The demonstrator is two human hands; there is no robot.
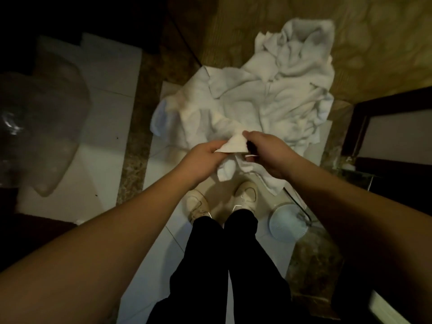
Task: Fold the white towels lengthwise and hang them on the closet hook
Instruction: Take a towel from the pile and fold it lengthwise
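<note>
A heap of crumpled white towels lies on the floor in front of my feet. Both hands hold one white towel by a corner above the near edge of the heap. My left hand pinches the corner from the left, and my right hand grips it from the right. The rest of that towel hangs down between my hands towards my shoes. No closet hook is in view.
My legs in black trousers and light shoes stand on pale floor tiles. A round white lid or dish lies by my right foot. A clear plastic bag sits at the left. A dark frame stands at the right.
</note>
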